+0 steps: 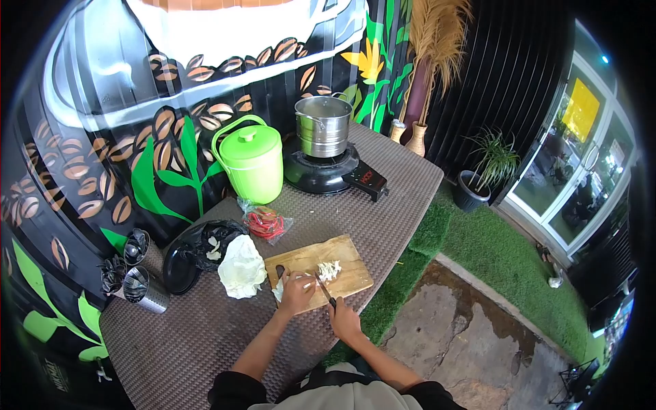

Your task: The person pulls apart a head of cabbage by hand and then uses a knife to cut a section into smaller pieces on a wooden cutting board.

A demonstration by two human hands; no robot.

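Observation:
My right hand [344, 321] grips the black handle of a knife [324, 290], its blade resting down on the wooden cutting board [355, 263]. Close to the blade, my left hand [298, 294] has its fingers curled down on a pale piece of food, mostly hidden under them. A small heap of chopped whitish pieces [329, 271] lies on the board just beyond the knife. Left of the board sits a crumpled, pale, leaf-like sheet [241, 268], beside a black plastic bag [212, 240] with pale scraps on it.
Behind the board stand a lime-green lidded bucket [251, 164] and a steel pot [322, 130] on a black portable stove [321, 169]. A clear bag of red chillies [265, 223] lies nearer. Metal cups of cutlery [146, 290] stand left. The table's edge [410, 242] runs along the right.

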